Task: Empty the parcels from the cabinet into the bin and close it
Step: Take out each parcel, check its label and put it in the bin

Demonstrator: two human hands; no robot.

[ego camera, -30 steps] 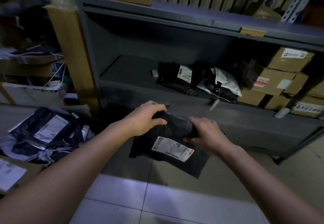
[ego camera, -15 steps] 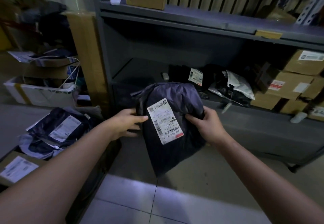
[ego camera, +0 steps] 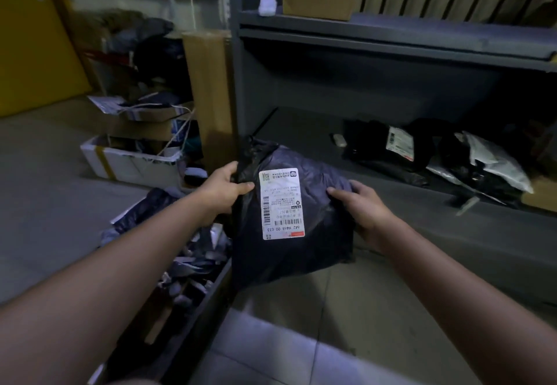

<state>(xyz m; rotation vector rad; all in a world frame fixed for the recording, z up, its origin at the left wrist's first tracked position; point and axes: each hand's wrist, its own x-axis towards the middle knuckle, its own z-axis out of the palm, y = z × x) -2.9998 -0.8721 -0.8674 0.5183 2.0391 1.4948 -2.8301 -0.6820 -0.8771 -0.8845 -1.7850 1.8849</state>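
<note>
1. Head view: the grey metal cabinet (ego camera: 391,83) is the largest thing. It is one unit with open shelves, and it fills the upper right part.
2. One dark bin (ego camera: 199,318) stands on the floor at the lower left, just beside the cabinet. It holds a heap of dark and grey parcels; I cannot count them.
3. One black parcel (ego camera: 316,249) is held in the air in front of the left end of the lower shelf, above the floor tiles and just right of the bin. It is a soft plastic bag, wrinkled and a little shiny, gathered at its top left corner.
4. On the lower shelf, further right, lies a group of shelf parcels (ego camera: 376,143): at least one black bag with a label and one grey-white bag (ego camera: 494,167). The exact number is not clear in the dark.
5. One cardboard box (ego camera: 319,0) sits on the top of the cabinet.
6. Two hands hold the black parcel. The left hand (ego camera: 224,188) grips its upper left edge, thumb on the front. The right hand (ego camera: 364,206) grips its right edge, thumb on the front, fingers behind.
7. One white label (ego camera: 281,203) with barcodes is stuck on the front of the black parcel, between the two hands.
8. One small white object (ego camera: 267,6) sits just left of the cardboard box.
</note>
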